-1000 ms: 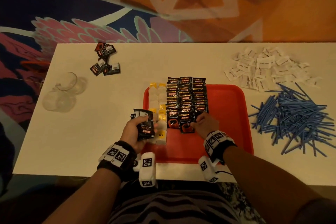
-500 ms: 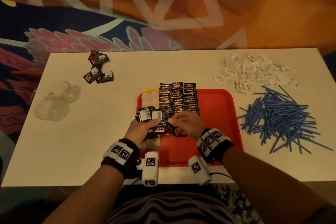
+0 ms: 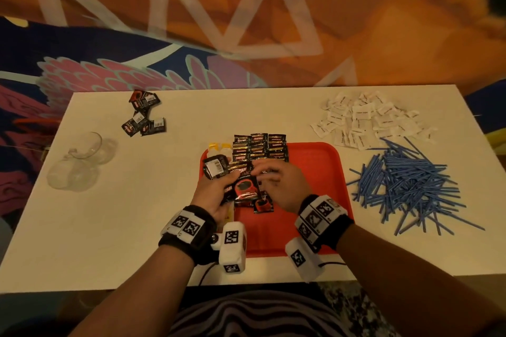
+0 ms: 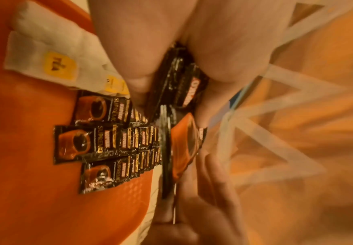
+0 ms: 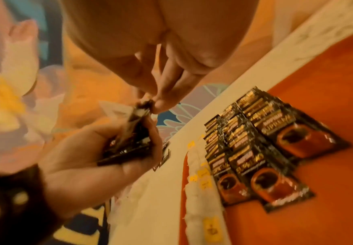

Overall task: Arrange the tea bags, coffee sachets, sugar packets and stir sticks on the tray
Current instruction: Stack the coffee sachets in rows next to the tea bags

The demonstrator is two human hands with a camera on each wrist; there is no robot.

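Holding a fanned stack of coffee sachets (image 3: 227,180) over the near-left part of the tray (image 3: 323,172), the left hand (image 3: 212,194) has its fingers curled round the stack. The right hand (image 3: 276,186) pinches the top corner of 1 sachet between thumb and fingers (image 5: 163,101), as the right wrist view shows. On the tray's left side lie 3 overlapped rows of sachets (image 3: 258,150), with tea bags (image 3: 219,148) in a row at their left. Sugar packets (image 3: 367,120) and stir sticks (image 3: 408,183) sit on the surface right of the tray; a few sachets (image 3: 143,115) lie far left of it. These sachets look light, thin, glossy foil, likely slippery against each other, so a pinch at the sealed edge should peel 1 off cleanly; squeezing the middle risks dragging 2.
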